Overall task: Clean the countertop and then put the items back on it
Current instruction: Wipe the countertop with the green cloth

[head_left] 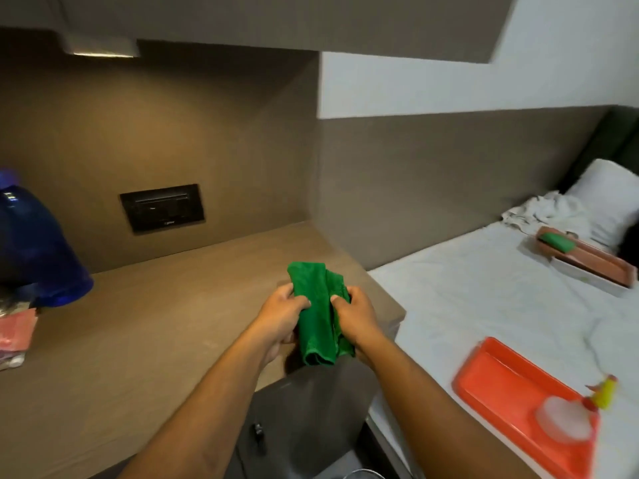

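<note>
both hands grip a bunched green cloth [320,318] above the bench [166,323]: the left hand [281,318] pinches one side, the right hand [356,318] the other. it looks like folding before wiping. next, press it flat to the surface; the orange tray [501,385] waits on the bed [484,288].

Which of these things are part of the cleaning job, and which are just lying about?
Part of the job: green cloth held in the left hand and right hand; countertop; orange tray and blue bottle, probably.

Just lying about: pillow, crumpled white fabric, wall socket.
</note>
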